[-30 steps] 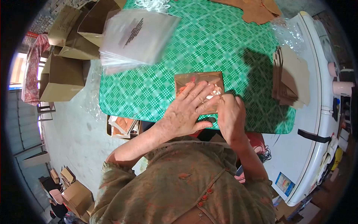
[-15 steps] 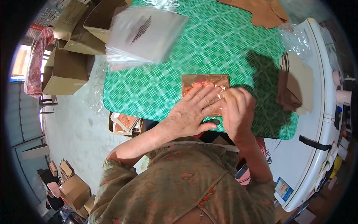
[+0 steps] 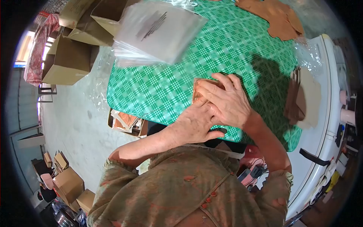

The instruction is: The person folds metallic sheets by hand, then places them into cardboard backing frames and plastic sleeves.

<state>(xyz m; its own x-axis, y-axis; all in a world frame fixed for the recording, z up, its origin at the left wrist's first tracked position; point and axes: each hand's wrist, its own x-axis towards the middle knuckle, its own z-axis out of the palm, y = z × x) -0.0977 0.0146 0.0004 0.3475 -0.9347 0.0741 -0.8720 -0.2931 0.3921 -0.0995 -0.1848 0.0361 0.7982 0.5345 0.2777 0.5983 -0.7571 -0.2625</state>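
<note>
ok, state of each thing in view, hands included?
Left hand: palm down, partly under the other
Right hand: open, overlapping left
Shiny copper-brown flat packet: lying flat, mostly covered by hands
Stack of clear plastic sleeves: flat, edges fanned
Large brown cardboard box: open
Small cardboard box by the table edge: open, filled
Brown irregular sheet material: spread out

No words readable right now: over on the bench [image 3: 151,90], the stack of clear plastic bags [image 3: 170,32] shows slanting dark lines, too blurred to make out, and the cardboard box [image 3: 75,12] at upper left gives no legible lettering either.
</note>
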